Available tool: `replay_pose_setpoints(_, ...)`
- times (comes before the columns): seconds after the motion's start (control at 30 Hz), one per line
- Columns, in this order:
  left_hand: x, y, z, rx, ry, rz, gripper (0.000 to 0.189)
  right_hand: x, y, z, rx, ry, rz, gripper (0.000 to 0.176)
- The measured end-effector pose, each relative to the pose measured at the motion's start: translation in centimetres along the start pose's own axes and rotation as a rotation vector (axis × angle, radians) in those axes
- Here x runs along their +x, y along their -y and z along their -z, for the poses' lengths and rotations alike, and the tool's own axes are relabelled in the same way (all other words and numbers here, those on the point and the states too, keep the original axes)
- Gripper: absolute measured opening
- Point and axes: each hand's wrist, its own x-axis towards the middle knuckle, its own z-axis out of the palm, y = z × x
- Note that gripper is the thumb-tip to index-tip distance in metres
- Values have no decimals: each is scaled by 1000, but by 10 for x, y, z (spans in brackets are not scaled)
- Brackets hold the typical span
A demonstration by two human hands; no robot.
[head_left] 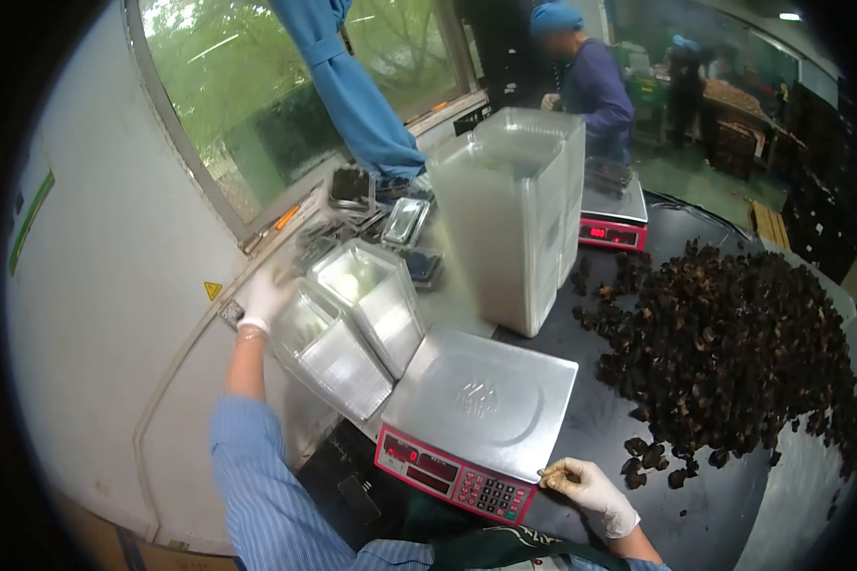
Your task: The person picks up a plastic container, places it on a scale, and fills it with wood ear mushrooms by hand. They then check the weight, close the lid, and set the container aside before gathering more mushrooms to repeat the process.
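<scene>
The gloved left hand (pixel 262 297) lay, blurred, against the top end of a leaning tray stack (pixel 338 357) by the wall. The gloved right hand (pixel 588 490), fingers curled, rested on the table (pixel 590 428) at the corner of a bare scale (pixel 481 409). Taller tray stacks (pixel 509 224) stood behind it. A dark heap (pixel 733 343) lay to the right. A co-worker (pixel 590 86) stood by a second scale (pixel 614 224).

Gloved left hand (pixel 262 300) reaches far forward, blurred; gloved right hand (pixel 588 487) rests low, fingers curled.

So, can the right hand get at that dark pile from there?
Probably yes: the right hand sits by the scale, and stray pieces of the dark pile lie beside it, nothing between.
</scene>
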Motion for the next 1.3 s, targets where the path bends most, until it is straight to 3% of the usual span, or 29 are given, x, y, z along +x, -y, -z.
replay_pose_setpoints(0.03, -11, 5, -4, 246, 6, -32, 52, -2, -1, 1, -8, -23, -1, 22)
replay_pose_setpoints(0.1, -16, 23, -17, 376, 9, 14, 38, -6, -5, 4, -20, -55, -4, 22)
replay_pose_setpoints(0.2, -9, 33, -26, 364, -55, 124, 14, -15, -3, 9, -2, -99, -43, 22)
replay_pose_setpoints(0.4, -18, 34, -23, 349, -248, 74, 9, -21, -8, 13, 15, -151, -51, 22)
replay_pose_setpoints(0.43, -17, 43, -24, 318, -353, -2, 11, -21, -11, 14, 8, -150, -38, 22)
replay_pose_setpoints(0.53, -7, 67, -18, -202, -621, 97, 12, -22, -9, 13, 15, -133, -29, 22)
replay_pose_setpoints(0.67, -65, -16, -2, -575, -429, -28, 28, -21, -23, 10, -47, -83, 108, 23)
replay_pose_setpoints(0.73, -116, -80, 0, -692, -187, 74, 35, -18, -36, 4, -64, -69, 190, 24)
replay_pose_setpoints(0.8, -160, -94, -20, -682, 48, -51, 34, -25, -22, 5, -191, -75, 196, 24)
replay_pose_setpoints(0.83, -183, -110, -26, -678, 192, -24, 34, -28, -21, 6, -195, -88, 176, 23)
replay_pose_setpoints(0.93, -219, -119, -56, -580, 458, -13, 33, -30, -29, 23, -303, -270, 279, 20)
replay_pose_setpoints(1.03, -227, -119, -64, -355, 608, 13, 40, -41, -15, 64, -561, -592, 366, 17)
replay_pose_setpoints(1.13, -230, -125, -58, -256, 155, -291, 49, -44, -12, 128, -633, -1047, 344, 17)
replay_pose_setpoints(1.17, -231, -152, -36, -266, 234, -166, 57, -45, -11, 147, -658, -1187, 286, 18)
replay_pose_setpoints(1.2, -235, -171, -27, -364, 256, -192, 57, -40, -31, 169, -822, -1299, 261, 25)
replay_pose_setpoints(1.27, -248, -206, -18, -560, 303, -237, 56, -25, -54, 177, -1029, -1359, 172, 35)
replay_pose_setpoints(1.3, -256, -229, -15, -561, 330, -347, 55, -27, -47, 164, -1058, -1234, 112, 39)
